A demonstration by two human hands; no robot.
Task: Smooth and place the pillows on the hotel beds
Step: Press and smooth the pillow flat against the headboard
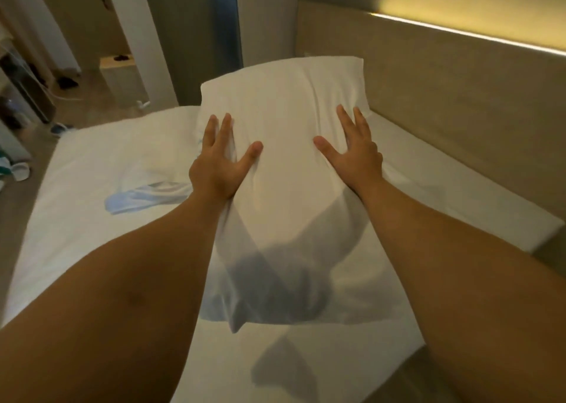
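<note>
A white pillow (284,111) lies lengthways on the white bed (101,170), its far end near the headboard. My left hand (219,160) presses flat on the pillow's left side with fingers spread. On the pillow's right side lies my right hand (352,154), also flat with fingers apart. Neither hand grips the fabric. Shadows of my arms fall on the pillow's near end.
A crumpled pale blue cloth (144,196) lies on the sheet left of the pillow. The beige padded headboard (459,102) with a light strip runs along the right. Shoes and clutter (61,127) sit on the floor at the left.
</note>
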